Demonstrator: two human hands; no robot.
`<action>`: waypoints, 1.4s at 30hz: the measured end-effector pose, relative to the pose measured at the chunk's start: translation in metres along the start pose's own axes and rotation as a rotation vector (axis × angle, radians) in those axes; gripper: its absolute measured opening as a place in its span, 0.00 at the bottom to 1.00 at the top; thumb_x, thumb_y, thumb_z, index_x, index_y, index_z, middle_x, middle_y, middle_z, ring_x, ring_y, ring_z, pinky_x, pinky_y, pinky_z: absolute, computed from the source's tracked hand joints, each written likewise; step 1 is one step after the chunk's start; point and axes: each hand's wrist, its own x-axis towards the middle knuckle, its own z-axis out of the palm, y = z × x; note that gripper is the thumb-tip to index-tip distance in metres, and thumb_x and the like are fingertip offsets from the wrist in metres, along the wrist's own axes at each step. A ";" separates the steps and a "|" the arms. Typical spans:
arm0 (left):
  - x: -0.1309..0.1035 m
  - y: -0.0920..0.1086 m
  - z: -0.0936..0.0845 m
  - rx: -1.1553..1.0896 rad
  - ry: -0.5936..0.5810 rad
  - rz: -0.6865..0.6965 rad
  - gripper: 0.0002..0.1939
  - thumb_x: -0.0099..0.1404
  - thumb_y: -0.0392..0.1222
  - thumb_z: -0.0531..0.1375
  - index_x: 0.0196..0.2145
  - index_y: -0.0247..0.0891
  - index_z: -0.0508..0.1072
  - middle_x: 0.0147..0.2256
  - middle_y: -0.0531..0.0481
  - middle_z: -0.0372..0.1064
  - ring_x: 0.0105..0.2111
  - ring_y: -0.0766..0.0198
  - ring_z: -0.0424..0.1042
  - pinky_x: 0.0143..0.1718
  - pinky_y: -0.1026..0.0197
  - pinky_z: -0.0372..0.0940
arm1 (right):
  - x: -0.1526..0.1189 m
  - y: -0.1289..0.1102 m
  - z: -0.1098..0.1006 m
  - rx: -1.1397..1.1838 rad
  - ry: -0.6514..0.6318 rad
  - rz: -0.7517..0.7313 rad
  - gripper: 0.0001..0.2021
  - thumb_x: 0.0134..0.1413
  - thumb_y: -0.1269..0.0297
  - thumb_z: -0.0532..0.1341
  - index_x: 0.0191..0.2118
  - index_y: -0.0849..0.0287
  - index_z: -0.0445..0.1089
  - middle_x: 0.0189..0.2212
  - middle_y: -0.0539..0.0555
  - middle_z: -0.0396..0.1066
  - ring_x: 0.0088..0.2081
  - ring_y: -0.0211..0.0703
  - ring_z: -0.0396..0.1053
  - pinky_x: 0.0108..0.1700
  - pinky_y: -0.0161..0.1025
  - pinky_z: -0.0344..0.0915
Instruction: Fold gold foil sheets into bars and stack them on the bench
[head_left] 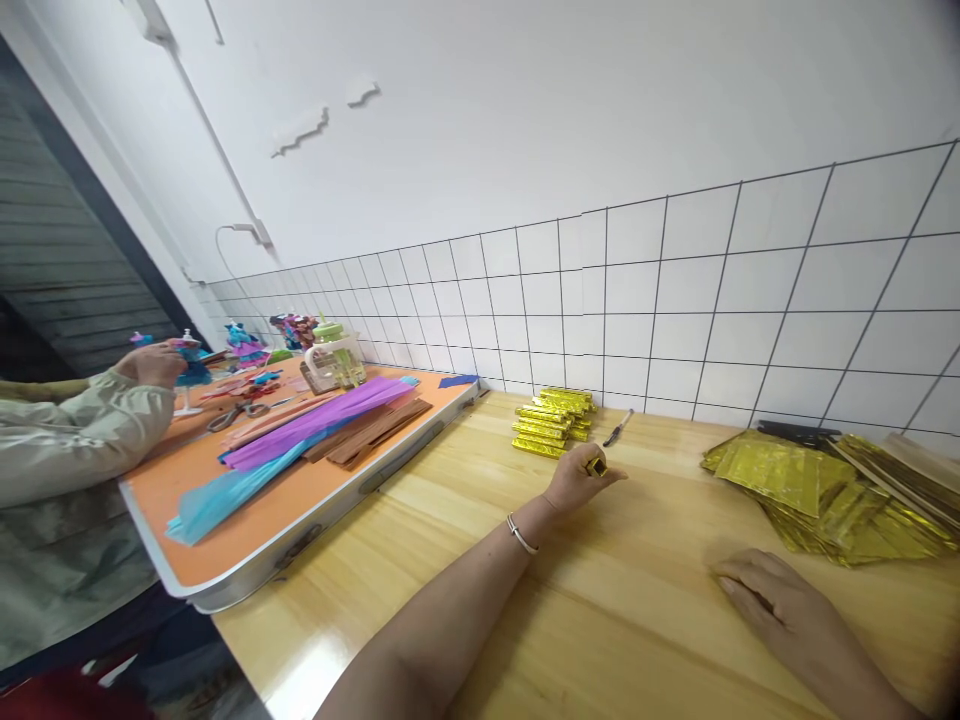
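My left hand (pixel 576 482) is closed around a rolled gold foil piece (pixel 597 467), whose open end faces right. Just behind it, several gold foil rolls (pixel 551 418) lie stacked on the wooden table (pixel 450 500). My right hand (pixel 772 600) rests low over the table at the right, fingers bent slightly; its underside is hidden and nothing shows in it. Beyond that hand spreads a pile of flat gold foil sheets (pixel 795 485). A thin dark pen-like tool (pixel 618 428) lies near the wall, right of the rolls.
An orange-topped table (pixel 202 480) on the left holds purple tissue strips (pixel 322 422), brown strips (pixel 375 430), scissors (pixel 238 414) and a green-lidded jug (pixel 337 355). Another person's hands (pixel 154 365) hold a small blue figure there. A white wall with grid panels (pixel 675 290) stands behind.
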 end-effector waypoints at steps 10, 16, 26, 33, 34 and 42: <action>0.046 -0.030 -0.060 0.229 0.107 -0.076 0.11 0.55 0.47 0.61 0.29 0.37 0.65 0.27 0.54 0.62 0.28 0.68 0.60 0.30 0.66 0.55 | 0.005 -0.001 0.001 0.044 -0.064 0.019 0.15 0.58 0.53 0.51 0.41 0.52 0.70 0.40 0.56 0.69 0.44 0.50 0.65 0.48 0.48 0.62; 0.103 -0.073 -0.087 0.323 0.059 -0.149 0.13 0.53 0.48 0.62 0.31 0.37 0.67 0.28 0.53 0.64 0.28 0.67 0.62 0.31 0.65 0.57 | 0.008 -0.004 0.001 0.066 -0.082 0.055 0.14 0.58 0.53 0.50 0.39 0.52 0.70 0.36 0.55 0.68 0.40 0.48 0.66 0.44 0.46 0.64; 0.111 -0.107 -0.097 0.302 -0.047 -0.207 0.23 0.47 0.43 0.66 0.43 0.40 0.71 0.45 0.47 0.66 0.47 0.57 0.63 0.48 0.58 0.58 | 0.009 -0.014 -0.005 0.075 -0.077 0.075 0.14 0.59 0.54 0.49 0.40 0.51 0.70 0.36 0.54 0.69 0.39 0.46 0.66 0.42 0.42 0.64; 0.060 -0.104 -0.113 0.224 0.145 -0.254 0.15 0.54 0.37 0.60 0.42 0.40 0.71 0.47 0.46 0.65 0.51 0.55 0.60 0.53 0.52 0.54 | 0.012 -0.018 -0.008 0.063 -0.046 0.056 0.14 0.59 0.56 0.49 0.38 0.50 0.70 0.34 0.52 0.69 0.37 0.45 0.67 0.39 0.40 0.64; 0.050 -0.102 -0.114 0.206 0.177 -0.273 0.14 0.55 0.37 0.59 0.42 0.40 0.71 0.46 0.46 0.65 0.50 0.55 0.61 0.52 0.51 0.55 | 0.012 -0.019 -0.009 0.062 -0.044 0.051 0.14 0.59 0.56 0.49 0.38 0.50 0.70 0.34 0.52 0.69 0.37 0.44 0.67 0.39 0.40 0.64; -0.022 -0.058 -0.077 -0.024 0.320 -0.442 0.13 0.57 0.40 0.55 0.41 0.37 0.69 0.41 0.47 0.68 0.44 0.60 0.66 0.44 0.57 0.61 | 0.010 -0.007 -0.007 -0.080 0.144 -0.001 0.15 0.58 0.58 0.49 0.45 0.55 0.68 0.42 0.55 0.69 0.45 0.47 0.64 0.47 0.44 0.61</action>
